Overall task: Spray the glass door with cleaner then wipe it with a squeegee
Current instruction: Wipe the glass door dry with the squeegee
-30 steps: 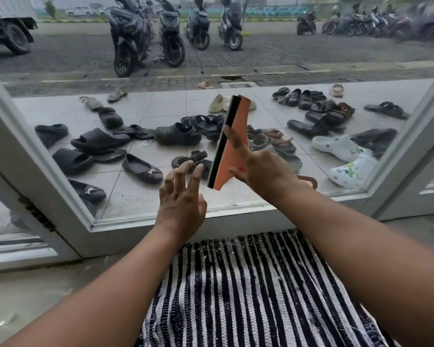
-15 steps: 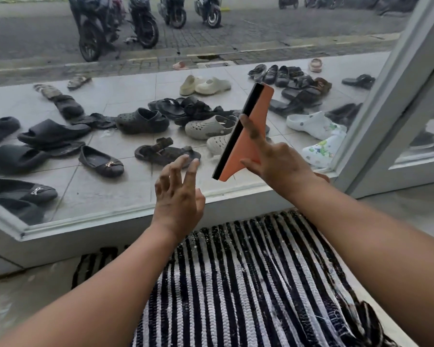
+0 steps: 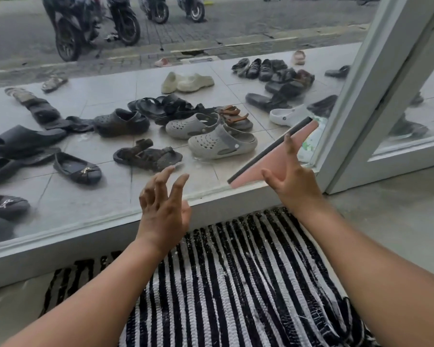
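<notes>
One pink plastic squeegee with a dark rubber blade lies slanted against the lower right part of the clear glass door. Its bottom corner is almost at the sill and its top end is near the white door frame. The right hand holds it with forefinger and thumb spread flat along the plate. The other fingers are hidden, so how they wrap the handle cannot be told. The left hand hovers to its left, near the pane, fingers spread and loosely bent, holding nothing.

No spray bottle is in view, and faint wet smears low on the glass suggest that spraying is done and wiping is in hand. The blade's place suggests a stroke near the bottom right corner. How clean the upper glass is cannot be seen.

A black-and-white striped woven mat lies on the near floor. Beyond the glass, scattered sandals and clogs cover the tiles.
</notes>
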